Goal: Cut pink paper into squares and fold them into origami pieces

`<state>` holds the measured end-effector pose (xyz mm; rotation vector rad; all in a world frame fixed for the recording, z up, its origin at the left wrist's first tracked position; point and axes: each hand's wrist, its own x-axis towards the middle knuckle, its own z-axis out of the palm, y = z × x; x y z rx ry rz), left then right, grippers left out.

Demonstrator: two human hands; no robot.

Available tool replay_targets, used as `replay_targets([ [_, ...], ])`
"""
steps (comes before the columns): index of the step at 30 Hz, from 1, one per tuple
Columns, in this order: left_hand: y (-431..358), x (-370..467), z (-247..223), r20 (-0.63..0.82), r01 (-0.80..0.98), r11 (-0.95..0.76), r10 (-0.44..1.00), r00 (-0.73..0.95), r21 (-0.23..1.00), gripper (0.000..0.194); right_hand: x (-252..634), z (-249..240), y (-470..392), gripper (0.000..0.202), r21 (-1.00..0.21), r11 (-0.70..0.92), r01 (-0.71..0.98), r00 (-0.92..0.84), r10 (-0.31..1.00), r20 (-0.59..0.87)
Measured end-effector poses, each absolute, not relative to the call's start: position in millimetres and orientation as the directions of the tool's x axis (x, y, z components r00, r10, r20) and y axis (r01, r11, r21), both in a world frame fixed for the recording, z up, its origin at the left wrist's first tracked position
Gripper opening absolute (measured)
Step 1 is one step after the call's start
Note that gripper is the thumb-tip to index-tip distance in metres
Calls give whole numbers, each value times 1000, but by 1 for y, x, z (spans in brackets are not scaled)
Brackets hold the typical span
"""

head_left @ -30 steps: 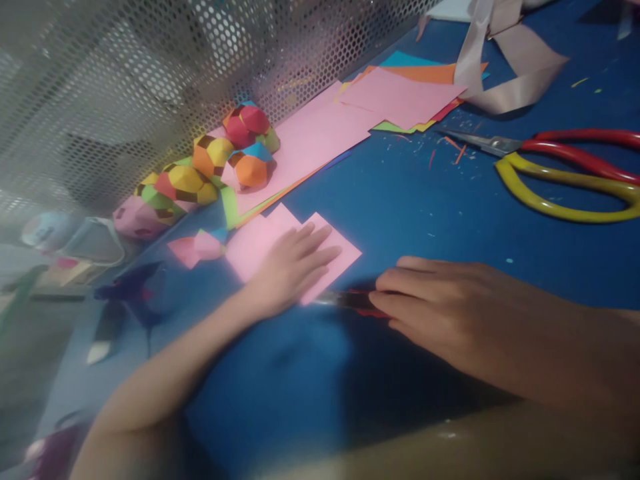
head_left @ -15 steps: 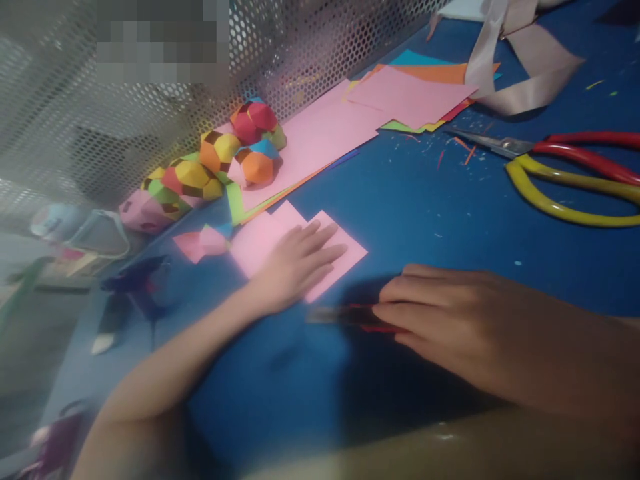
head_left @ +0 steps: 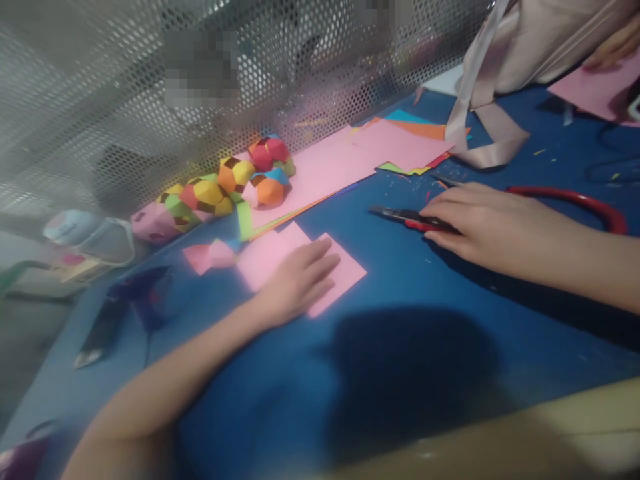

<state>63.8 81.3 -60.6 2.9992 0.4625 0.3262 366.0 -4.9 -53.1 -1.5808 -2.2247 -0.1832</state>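
My left hand (head_left: 295, 283) lies flat, fingers outstretched, on small pink paper pieces (head_left: 347, 270) on the blue table. In my right hand (head_left: 477, 217) is a red and black utility knife (head_left: 413, 219), its blade out and pointing left, held near the scissors. The scissors' red handle (head_left: 600, 203) shows beyond the hand, while the rest is mostly covered. A small folded pink paper piece (head_left: 210, 256) lies left of the pink paper pieces. Behind stand several colourful folded paper balls (head_left: 205, 195) beside a stack of coloured paper sheets (head_left: 325, 163).
A perforated metal panel (head_left: 330, 80) borders the table's back. A blurred glue gun (head_left: 135, 290) lies at left. A pale strap (head_left: 493, 150) trails from a bag at upper right. Another person's hand (head_left: 613, 50) holds pink paper (head_left: 600, 90) at far right.
My right hand has moved up and to the right with the utility knife, from beside the pink paper pieces to over the scissors. My left hand stays on the paper. The view has shifted.
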Motion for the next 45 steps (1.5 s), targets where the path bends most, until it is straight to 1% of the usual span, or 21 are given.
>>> replay_targets([
  [3,79,64,-61,222,314,-940,338,915,135,39,352,-48,-6,22,-82,351,933,-288,862,417],
  [5,78,63,-61,248,323,-932,356,901,165,42,337,-41,-3,22,-145,395,907,-305,854,421],
  [7,78,62,-61,277,333,-916,387,880,223,43,321,-33,7,23,-264,422,867,-321,880,350],
  [8,78,62,-61,291,344,-902,413,863,261,41,313,-29,14,25,-335,418,845,-330,899,289],
  [10,79,61,-61,319,378,-855,491,811,355,36,297,-25,32,31,-473,346,810,-319,937,139],
  [12,81,60,-62,332,415,-776,595,732,474,31,284,-23,53,35,-595,238,767,-267,963,40],
  [15,87,59,-67,298,430,-631,727,619,646,27,271,-28,83,29,-771,138,622,-215,977,2],
  [16,89,59,-69,281,426,-590,755,593,686,26,269,-30,90,25,-812,125,570,-214,977,0],
  [18,94,59,-72,253,412,-526,792,555,744,26,267,-34,101,17,-842,116,526,-230,973,-10],
  [22,101,58,-74,189,395,-416,845,500,819,22,270,-37,105,14,-860,109,499,-273,961,-36],
  [24,103,59,-74,157,389,-367,866,475,845,21,272,-36,103,14,-836,152,527,-329,944,-36],
  [26,104,59,-74,137,374,-328,880,454,867,22,272,-34,101,16,-756,266,598,-431,902,-23],
  [29,104,59,-73,120,354,-289,895,429,889,25,270,-29,96,25,-566,450,691,-566,824,-35],
  [31,102,60,-71,110,337,-262,906,409,904,25,267,-24,92,26,-480,485,732,-591,802,-91],
  [32,101,61,-69,105,329,-249,911,399,911,26,265,-21,90,25,-457,477,751,-586,800,-129],
  [34,99,62,-67,102,322,-235,919,382,917,26,263,-18,87,25,-446,436,782,-563,801,-203],
  [36,97,62,-65,107,326,-240,920,376,915,27,262,-17,86,27,-440,405,802,-540,806,-241],
  [38,96,63,-64,127,322,-254,922,366,912,27,262,-19,86,31,-421,431,798,-545,814,-201],
  [41,96,63,-63,160,294,-265,928,336,918,27,263,-23,87,41,-394,515,761,-596,795,-110],
  [43,96,64,-63,163,279,-254,936,311,926,26,264,-23,88,41,-402,524,751,-612,780,-127],
  [45,97,64,-61,155,274,-235,946,284,933,24,264,-22,88,32,-413,504,759,-606,778,-165],
])
